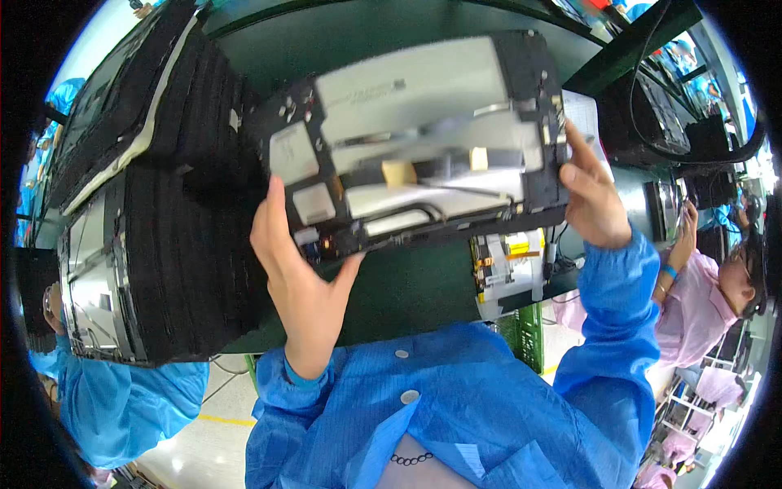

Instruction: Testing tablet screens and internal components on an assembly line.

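Note:
Above the green bench I hold a wide black tray-like panel (533,73) tilted between both hands. Silver battery-like plates (415,90), dark cables and bits of yellow tape show on its face, slightly blurred. My left hand (303,285) grips the panel's lower left corner, fingers up along the side and thumb at the lower edge. At the right edge my right hand (595,196) holds it, thumb in front; its other fingers are partly hidden. Below the panel's lower right part lies a small electronic assembly (509,273) with yellow tape, touched by neither hand.
Tall stacks of black trays (191,277) stand close on the left. White sheets (582,114) lie behind my right hand. A thick black cable (692,155) hangs at the upper right. Under the bench edge is a green crate (525,334). Co-workers sit on both sides.

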Demonstrator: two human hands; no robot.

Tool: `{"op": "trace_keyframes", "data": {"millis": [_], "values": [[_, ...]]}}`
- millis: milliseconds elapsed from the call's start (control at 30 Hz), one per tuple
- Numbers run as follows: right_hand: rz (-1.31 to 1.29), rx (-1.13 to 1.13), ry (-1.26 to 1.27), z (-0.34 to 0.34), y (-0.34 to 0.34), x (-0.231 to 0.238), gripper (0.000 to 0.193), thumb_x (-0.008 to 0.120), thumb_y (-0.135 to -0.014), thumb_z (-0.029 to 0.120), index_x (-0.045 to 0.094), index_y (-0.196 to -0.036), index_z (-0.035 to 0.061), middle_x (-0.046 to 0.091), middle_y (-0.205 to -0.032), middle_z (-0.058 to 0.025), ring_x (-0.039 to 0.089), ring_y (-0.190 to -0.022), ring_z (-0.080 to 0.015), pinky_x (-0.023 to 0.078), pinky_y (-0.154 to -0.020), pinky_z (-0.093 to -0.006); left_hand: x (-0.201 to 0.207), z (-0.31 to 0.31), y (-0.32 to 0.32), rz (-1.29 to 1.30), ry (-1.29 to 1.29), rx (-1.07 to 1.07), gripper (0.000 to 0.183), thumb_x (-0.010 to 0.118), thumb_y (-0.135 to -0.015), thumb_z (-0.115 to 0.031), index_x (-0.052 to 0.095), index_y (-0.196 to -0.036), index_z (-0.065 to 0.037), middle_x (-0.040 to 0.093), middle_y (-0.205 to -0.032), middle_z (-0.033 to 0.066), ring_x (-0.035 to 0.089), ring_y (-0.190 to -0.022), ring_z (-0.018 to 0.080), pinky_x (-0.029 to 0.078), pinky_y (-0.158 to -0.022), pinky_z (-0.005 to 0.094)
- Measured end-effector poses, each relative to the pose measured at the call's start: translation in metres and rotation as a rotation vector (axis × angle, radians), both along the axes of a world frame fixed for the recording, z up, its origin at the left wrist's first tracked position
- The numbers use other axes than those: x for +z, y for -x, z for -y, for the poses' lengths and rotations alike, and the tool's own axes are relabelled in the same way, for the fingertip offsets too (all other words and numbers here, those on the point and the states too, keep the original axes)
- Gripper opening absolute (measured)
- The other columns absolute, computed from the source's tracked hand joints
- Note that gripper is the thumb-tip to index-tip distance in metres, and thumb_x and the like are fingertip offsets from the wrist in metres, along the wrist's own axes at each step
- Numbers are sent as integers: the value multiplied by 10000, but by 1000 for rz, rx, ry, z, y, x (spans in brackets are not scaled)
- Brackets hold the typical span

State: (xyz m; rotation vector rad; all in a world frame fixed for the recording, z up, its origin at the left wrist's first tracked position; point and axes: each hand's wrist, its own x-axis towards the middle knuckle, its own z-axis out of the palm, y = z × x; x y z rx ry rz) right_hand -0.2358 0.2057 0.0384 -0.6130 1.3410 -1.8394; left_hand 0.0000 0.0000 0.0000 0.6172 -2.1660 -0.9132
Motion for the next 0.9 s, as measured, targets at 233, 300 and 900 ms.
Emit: {"op": "trace_keyframes", "data": {"millis": [233, 300, 900], "values": [[99, -143, 124, 50, 89, 11, 517, 538, -863, 129, 361, -1334, 9, 561, -1191, -109, 579, -1053, -208, 474, -908, -356, 4, 24, 67, -103, 57, 3, 912, 694, -706, -54, 119, -1408, 33, 206, -1425, 260, 302, -1288, 399, 253, -1067, 422], [139, -58, 177, 63, 137, -6, 474, 522, -871, 132, 390, -1310, 11, 564, -1185, -101, 579, -1047, -214, 464, -918, -370, -15, 20, 62, -35, 58, -1, 859, 666, -723, -101, 149, -1393, 44, 216, -1428, 241, 250, -1311, 399, 173, -1089, 466], [-584, -100, -766, 162, 277, -79, 397, 532, -873, 206, 498, -1194, -25, 543, -1201, -158, 514, -1121, -256, 381, -968, -358, -38, 13, 70, 203, 255, -27, 681, 614, -742, -146, 313, -1337, -7, 365, -1351, 196, 332, -1271, 347, 89, -1080, 565]]}}
